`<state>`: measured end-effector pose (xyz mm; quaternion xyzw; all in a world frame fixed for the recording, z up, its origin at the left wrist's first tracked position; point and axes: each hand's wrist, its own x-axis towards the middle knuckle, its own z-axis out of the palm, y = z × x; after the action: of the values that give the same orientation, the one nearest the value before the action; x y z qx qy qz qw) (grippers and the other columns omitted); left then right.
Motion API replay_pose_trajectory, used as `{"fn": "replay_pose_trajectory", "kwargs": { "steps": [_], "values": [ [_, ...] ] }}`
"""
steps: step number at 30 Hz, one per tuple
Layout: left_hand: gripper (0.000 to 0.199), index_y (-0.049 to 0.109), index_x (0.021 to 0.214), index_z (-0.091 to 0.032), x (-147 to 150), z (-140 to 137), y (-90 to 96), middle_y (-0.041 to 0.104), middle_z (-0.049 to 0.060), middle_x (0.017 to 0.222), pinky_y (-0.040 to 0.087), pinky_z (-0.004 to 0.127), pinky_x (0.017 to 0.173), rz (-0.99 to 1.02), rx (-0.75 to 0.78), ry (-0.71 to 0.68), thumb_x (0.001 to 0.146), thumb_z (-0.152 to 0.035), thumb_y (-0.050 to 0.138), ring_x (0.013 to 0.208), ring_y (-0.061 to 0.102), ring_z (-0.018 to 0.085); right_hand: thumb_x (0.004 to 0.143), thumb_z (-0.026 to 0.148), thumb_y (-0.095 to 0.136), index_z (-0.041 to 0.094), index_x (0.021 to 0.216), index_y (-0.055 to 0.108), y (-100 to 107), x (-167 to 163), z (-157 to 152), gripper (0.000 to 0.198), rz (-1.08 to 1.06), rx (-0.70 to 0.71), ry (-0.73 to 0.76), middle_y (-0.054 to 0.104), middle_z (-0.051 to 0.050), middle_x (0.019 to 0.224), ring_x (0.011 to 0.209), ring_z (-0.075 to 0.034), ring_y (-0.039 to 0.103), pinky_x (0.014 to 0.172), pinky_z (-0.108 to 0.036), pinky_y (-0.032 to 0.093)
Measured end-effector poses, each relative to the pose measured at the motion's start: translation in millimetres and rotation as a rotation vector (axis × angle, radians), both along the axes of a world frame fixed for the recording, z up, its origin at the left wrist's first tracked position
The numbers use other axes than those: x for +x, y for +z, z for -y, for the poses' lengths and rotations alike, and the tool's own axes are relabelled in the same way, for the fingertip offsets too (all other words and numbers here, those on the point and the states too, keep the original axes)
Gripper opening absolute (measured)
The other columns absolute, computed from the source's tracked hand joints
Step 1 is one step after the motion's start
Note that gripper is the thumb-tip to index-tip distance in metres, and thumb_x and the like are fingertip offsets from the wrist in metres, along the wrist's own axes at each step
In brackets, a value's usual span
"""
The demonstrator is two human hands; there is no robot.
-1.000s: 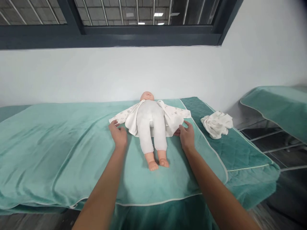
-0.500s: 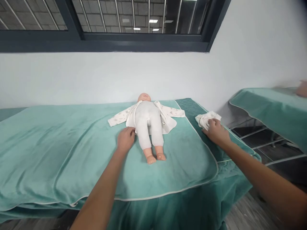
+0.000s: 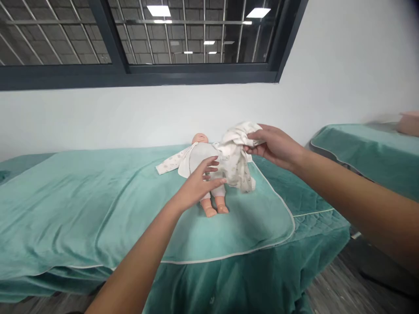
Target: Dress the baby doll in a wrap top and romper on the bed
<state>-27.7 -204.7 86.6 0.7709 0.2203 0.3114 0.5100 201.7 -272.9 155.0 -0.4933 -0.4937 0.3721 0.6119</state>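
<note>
A baby doll (image 3: 200, 153) lies on its back with its head toward the wall, its bare feet toward me. Under it a white patterned baby shirt (image 3: 172, 162) is spread, one sleeve out to the left. My right hand (image 3: 275, 146) is closed on a crumpled white printed baby garment (image 3: 237, 163), which hangs down in the air and hides the doll's right-hand side. Fingers apart and holding nothing, my left hand (image 3: 201, 183) is in front of the doll's legs, close to the hanging garment.
A light green blanket (image 3: 81, 196) with pale piping covers the bed, over a darker green cover (image 3: 314, 222). Behind is a white wall (image 3: 147, 117) below a dark-framed barred window (image 3: 196, 74). Another green-covered bed (image 3: 360, 139) stands at the right.
My right hand has lifted the bundled garment off the bed's right side and brought it left, over the doll. My left hand has risen from beside the doll and opened.
</note>
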Motion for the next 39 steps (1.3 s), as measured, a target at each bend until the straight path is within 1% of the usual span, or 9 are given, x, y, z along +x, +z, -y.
{"fn": "replay_pose_trajectory", "kwargs": {
  "steps": [7,10,14,17,20,23,28,33,39],
  "values": [
    [0.033,0.064,0.105,-0.019,-16,7,3.3,0.068,0.005,0.104,0.049,0.035,0.085,0.048,0.015,0.145,0.078,-0.037,0.07,0.1,0.061,0.025,0.091,0.029,0.056,0.018,0.092,0.057,56,-48,-16,0.011,-0.021,0.271,0.092,0.063,-0.005,0.099,0.096,-0.017,0.066,0.085,-0.034,0.059],
    [0.025,0.063,0.087,-0.018,-30,-2,11.9,0.066,0.001,0.087,0.048,0.03,0.074,0.194,-0.072,0.216,0.076,-0.038,0.072,0.083,0.06,0.019,0.092,0.033,0.055,0.019,0.096,0.056,49,-39,-31,0.015,-0.011,0.272,0.033,0.063,-0.006,0.104,0.103,-0.02,0.066,0.084,-0.036,0.06],
    [0.028,0.062,0.089,-0.017,-40,-2,33.3,0.062,0.0,0.079,0.043,0.024,0.06,0.373,-0.322,0.243,0.076,-0.039,0.073,0.067,0.056,0.013,0.089,0.045,0.061,0.023,0.115,0.054,12,-41,-34,0.034,0.108,0.137,-0.002,0.062,-0.009,0.119,0.111,-0.025,0.065,0.087,-0.042,0.06],
    [0.022,0.061,0.09,-0.016,-36,-5,42.5,0.061,0.0,0.075,0.044,0.024,0.057,0.438,-0.531,0.223,0.079,-0.032,0.07,0.062,0.056,0.012,0.084,0.044,0.069,0.029,0.14,0.038,-13,-63,-16,0.066,0.409,0.137,0.066,0.052,-0.012,0.139,0.122,-0.028,0.058,0.093,-0.049,0.056],
    [0.009,0.058,0.081,-0.015,-28,-12,48.2,0.056,0.0,0.064,0.047,0.027,0.058,0.432,-0.754,0.176,0.084,-0.023,0.06,0.056,0.055,0.013,0.08,0.04,0.075,0.034,0.147,0.032,-20,-89,5,0.08,0.852,0.345,0.205,0.041,-0.01,0.151,0.137,-0.03,0.044,0.103,-0.051,0.049],
    [0.017,0.058,0.077,-0.015,-23,-15,56.9,0.055,0.001,0.061,0.051,0.031,0.062,0.344,-0.865,0.136,0.089,-0.023,0.051,0.056,0.057,0.015,0.081,0.026,0.074,0.031,0.138,0.046,-16,-103,12,0.064,1.26,0.576,0.237,0.037,-0.008,0.154,0.142,-0.029,0.036,0.108,-0.051,0.043],
    [0.015,0.061,0.082,-0.013,-25,-12,70.7,0.063,0.004,0.073,0.051,0.029,0.064,0.363,-0.779,0.321,0.091,-0.018,0.05,0.066,0.061,0.015,0.084,0.014,0.063,0.024,0.1,0.065,-12,-102,-4,0.02,1.641,0.785,0.113,0.05,-0.008,0.142,0.128,-0.03,0.046,0.097,-0.049,0.045],
    [0.011,0.061,0.084,-0.013,-30,-11,77.6,0.06,0.004,0.073,0.052,0.031,0.065,0.336,-0.683,0.269,0.09,-0.018,0.053,0.067,0.06,0.016,0.089,0.017,0.056,0.022,0.093,0.064,-7,-104,-14,0.01,1.648,0.814,-0.004,0.057,-0.009,0.127,0.111,-0.028,0.051,0.085,-0.044,0.046],
    [0.012,0.057,0.085,-0.015,-35,1,84.6,0.06,0.008,0.086,0.057,0.039,0.077,0.381,-0.539,0.218,0.088,-0.027,0.058,0.086,0.065,0.023,0.083,0.013,0.054,0.023,0.113,0.053,-9,-109,-22,0.031,1.122,0.526,-0.07,0.049,-0.009,0.121,0.104,-0.023,0.053,0.076,-0.036,0.051]
  ]
}}
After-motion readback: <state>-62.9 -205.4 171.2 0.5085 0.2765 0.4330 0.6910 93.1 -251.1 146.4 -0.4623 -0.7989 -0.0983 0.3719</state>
